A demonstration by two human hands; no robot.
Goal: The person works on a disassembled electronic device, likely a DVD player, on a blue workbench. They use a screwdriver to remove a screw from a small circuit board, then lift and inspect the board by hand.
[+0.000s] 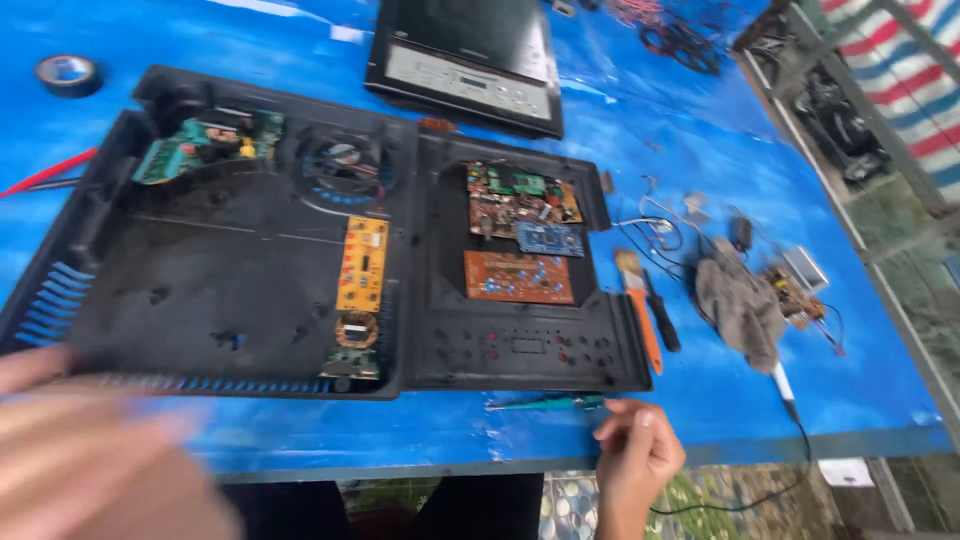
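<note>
Casings lie split wide on the blue table (700, 180): the big black base shell (215, 270) on the left, the smaller black panel (520, 280) beside it, insides up. So the opening-up looks done, by my reading. Inside the base, the green board (205, 145) sits at the top left, the fan (343, 165) next to it, and the yellow board (361, 262) runs down the right edge. The panel carries its brown boards (518, 275) in place, so nothing seems pulled out yet.

Right hand (637, 462) is at the near table edge, fingertips touching the end of the green screwdriver (548, 403), which lies flat just in front of the panel. Fingers are curled loosely; it touches rather than lifts the tool, as far as I can judge. Left hand (95, 465) is a blur at the near left corner, over the base shell's edge; whether it grips anything, I cannot tell.

Off to the right, the orange-handled brush (640, 310), grey rag (740, 305) and loose small parts lie well apart.
</note>
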